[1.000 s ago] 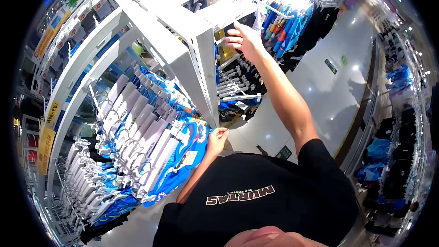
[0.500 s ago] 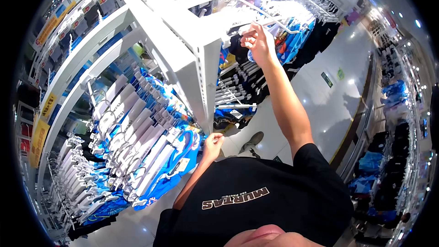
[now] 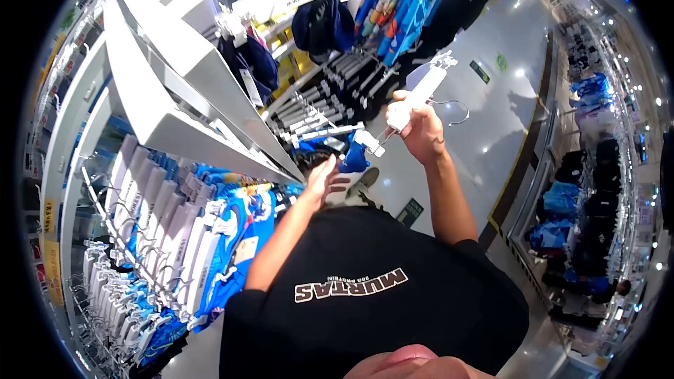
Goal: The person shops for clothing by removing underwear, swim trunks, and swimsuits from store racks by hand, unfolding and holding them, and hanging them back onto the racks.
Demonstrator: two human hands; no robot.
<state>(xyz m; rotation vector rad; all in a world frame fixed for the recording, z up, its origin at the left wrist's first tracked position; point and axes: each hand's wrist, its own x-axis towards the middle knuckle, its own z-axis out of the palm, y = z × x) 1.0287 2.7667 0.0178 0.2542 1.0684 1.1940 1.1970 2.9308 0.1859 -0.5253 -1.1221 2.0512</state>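
My right hand (image 3: 425, 132) grips a white clip hanger (image 3: 427, 84) by its middle, holding it tilted in front of the rack. The hanger's metal hook points off to the right, and one clip stands at its upper end. At its lower end, another white clip overlaps a small dark blue garment (image 3: 354, 160). Just left of that garment is my left hand (image 3: 320, 181), fingers stretched out and apart, with nothing held.
A white rack post (image 3: 168, 116) rises on the left. Beside it hang rows of blue swimwear (image 3: 239, 253) on white hangers. Dark blue trunks (image 3: 323, 24) hang on the far side. To the right, a tiled aisle (image 3: 484, 123) runs past another clothes rack (image 3: 597, 231).
My right hand has come down from the upper rack rod and now holds a hanger. My left hand has opened its fingers. The view has shifted, with the rack now further left.
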